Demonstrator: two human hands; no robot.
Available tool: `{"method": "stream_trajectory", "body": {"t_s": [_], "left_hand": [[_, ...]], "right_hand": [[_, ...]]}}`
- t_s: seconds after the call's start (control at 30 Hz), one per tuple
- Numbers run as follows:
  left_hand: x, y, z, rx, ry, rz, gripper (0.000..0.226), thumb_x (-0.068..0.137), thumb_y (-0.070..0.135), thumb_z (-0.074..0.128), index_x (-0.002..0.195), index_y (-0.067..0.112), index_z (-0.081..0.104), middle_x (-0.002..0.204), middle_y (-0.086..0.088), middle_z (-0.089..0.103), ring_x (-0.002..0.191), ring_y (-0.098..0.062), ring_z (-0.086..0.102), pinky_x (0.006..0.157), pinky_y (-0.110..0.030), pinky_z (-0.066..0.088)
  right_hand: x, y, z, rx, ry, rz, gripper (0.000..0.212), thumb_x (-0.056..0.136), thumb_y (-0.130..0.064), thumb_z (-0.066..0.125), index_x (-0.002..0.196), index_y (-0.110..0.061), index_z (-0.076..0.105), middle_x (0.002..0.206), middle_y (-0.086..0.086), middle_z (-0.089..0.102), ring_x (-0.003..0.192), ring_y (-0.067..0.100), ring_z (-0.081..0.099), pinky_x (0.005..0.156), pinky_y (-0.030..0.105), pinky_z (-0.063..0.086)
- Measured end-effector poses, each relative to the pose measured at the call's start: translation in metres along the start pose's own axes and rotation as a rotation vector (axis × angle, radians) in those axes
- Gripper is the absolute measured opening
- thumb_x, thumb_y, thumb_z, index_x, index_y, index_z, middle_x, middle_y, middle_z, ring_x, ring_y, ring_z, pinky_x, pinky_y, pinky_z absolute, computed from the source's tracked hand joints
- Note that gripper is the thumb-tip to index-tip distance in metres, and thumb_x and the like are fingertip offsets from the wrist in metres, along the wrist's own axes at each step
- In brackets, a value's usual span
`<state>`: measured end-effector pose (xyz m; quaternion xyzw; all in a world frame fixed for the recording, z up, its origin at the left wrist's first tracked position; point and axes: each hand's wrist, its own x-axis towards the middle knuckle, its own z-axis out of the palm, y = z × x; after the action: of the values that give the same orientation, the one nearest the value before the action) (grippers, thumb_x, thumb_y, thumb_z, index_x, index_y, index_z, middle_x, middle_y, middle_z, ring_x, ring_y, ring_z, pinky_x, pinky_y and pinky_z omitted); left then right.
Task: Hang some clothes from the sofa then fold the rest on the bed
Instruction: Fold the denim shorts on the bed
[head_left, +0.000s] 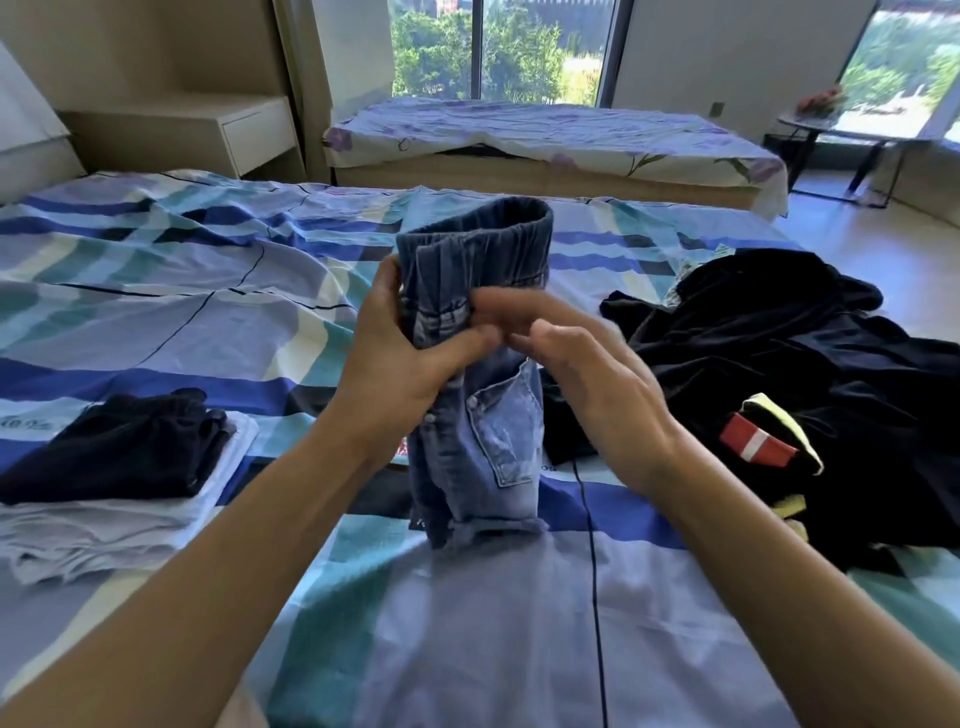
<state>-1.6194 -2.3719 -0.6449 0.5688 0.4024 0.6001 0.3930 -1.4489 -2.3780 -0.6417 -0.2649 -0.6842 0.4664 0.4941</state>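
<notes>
Clutching folded denim shorts (498, 431) in left grip (405, 364), right grip (587, 379) slack, blurred, at the waistband

You have one folded pair of blue denim shorts (488, 431) at centre, one stack of folded clothes (104, 467) lower left, one heap of black garments (779, 358) right, one blue-striped bed (197, 291), one floral-covered low platform (519, 130).

Faded blue denim shorts (483, 415); blue-teal-white checked bedsheet (156, 291); black pile (779, 364) at 3 o'clock; lilac floral cover (519, 130) at 12.
</notes>
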Motion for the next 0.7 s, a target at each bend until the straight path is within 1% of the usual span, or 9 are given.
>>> {"method": "stream_trajectory", "body": {"t_s": [0.07,0.1,0.13,0.2,0.27,0.37,0.43,0.5,0.7], "left_hand": [[0.005,0.001,-0.004,-0.025,0.079,-0.01,0.045,0.083,-0.012,0.068,0.12,0.012,0.058,0.1,0.002,0.074,0.091,-0.014,0.072,0.08,-0.032,0.058],[0.007,0.002,-0.006,-0.1,0.075,-0.032,0.043,0.084,-0.015,0.063,0.117,0.012,0.06,0.095,0.002,0.073,0.087,-0.015,0.071,0.076,-0.031,0.058],[0.007,0.004,-0.008,-0.179,0.049,-0.057,0.041,0.084,-0.015,0.059,0.115,0.011,0.061,0.093,0.0,0.073,0.084,-0.016,0.071,0.073,-0.03,0.058],[0.007,0.008,-0.01,-0.287,-0.001,-0.099,0.036,0.083,-0.014,0.056,0.109,0.01,0.063,0.091,-0.002,0.073,0.081,-0.018,0.071,0.07,-0.031,0.059],[0.008,0.008,-0.011,-0.339,-0.008,-0.156,0.032,0.085,-0.011,0.056,0.107,0.01,0.064,0.092,-0.004,0.074,0.079,-0.02,0.071,0.069,-0.031,0.06],[0.009,0.001,-0.014,-0.411,-0.045,-0.333,0.037,0.088,0.01,0.064,0.124,0.005,0.062,0.106,-0.009,0.075,0.089,-0.023,0.073,0.075,-0.034,0.061],[0.004,-0.003,-0.016,-0.336,-0.176,-0.43,0.051,0.084,0.021,0.072,0.131,0.004,0.059,0.118,-0.012,0.073,0.102,-0.025,0.072,0.083,-0.035,0.06],[-0.002,-0.009,-0.017,-0.175,-0.25,-0.43,0.054,0.078,0.013,0.078,0.128,0.007,0.059,0.117,-0.011,0.073,0.104,-0.026,0.072,0.085,-0.034,0.06],[-0.002,-0.017,-0.014,0.024,-0.075,-0.321,0.079,0.08,-0.004,0.077,0.146,0.026,0.044,0.113,-0.006,0.074,0.099,-0.018,0.073,0.08,-0.033,0.062]], "right_hand": [[0.002,0.007,-0.006,-0.2,0.23,-0.067,0.027,0.086,-0.013,0.062,0.112,-0.014,0.067,0.107,0.002,0.07,0.103,0.019,0.066,0.097,0.041,0.052],[0.002,0.012,-0.011,-0.325,0.347,-0.067,0.034,0.081,-0.018,0.069,0.115,-0.019,0.063,0.11,-0.001,0.066,0.105,0.017,0.063,0.099,0.043,0.05],[0.002,0.017,-0.018,-0.392,0.376,-0.041,0.049,0.077,-0.026,0.075,0.123,-0.024,0.057,0.118,-0.002,0.061,0.112,0.014,0.059,0.102,0.039,0.047],[0.002,0.022,-0.029,-0.231,0.198,0.125,0.07,0.071,-0.031,0.082,0.134,-0.025,0.051,0.132,-0.002,0.061,0.122,0.012,0.058,0.104,0.03,0.046],[-0.002,0.028,-0.031,0.037,0.036,0.314,0.049,0.071,-0.02,0.086,0.117,-0.015,0.067,0.115,0.006,0.074,0.104,0.018,0.07,0.088,0.032,0.056],[-0.005,0.037,-0.024,0.155,0.159,0.351,0.019,0.073,-0.021,0.079,0.09,-0.012,0.075,0.09,0.008,0.076,0.08,0.02,0.072,0.075,0.034,0.057],[-0.005,0.04,-0.022,0.23,0.248,0.319,0.016,0.076,-0.02,0.076,0.09,-0.011,0.075,0.091,0.011,0.076,0.079,0.021,0.072,0.075,0.035,0.058],[-0.004,0.041,-0.023,0.27,0.294,0.321,0.018,0.081,-0.017,0.074,0.096,-0.008,0.074,0.097,0.014,0.076,0.083,0.024,0.072,0.076,0.035,0.058],[-0.001,0.04,-0.031,0.185,0.36,0.426,0.018,0.092,-0.011,0.069,0.108,-0.003,0.07,0.103,0.017,0.076,0.09,0.027,0.073,0.082,0.039,0.06]]}}
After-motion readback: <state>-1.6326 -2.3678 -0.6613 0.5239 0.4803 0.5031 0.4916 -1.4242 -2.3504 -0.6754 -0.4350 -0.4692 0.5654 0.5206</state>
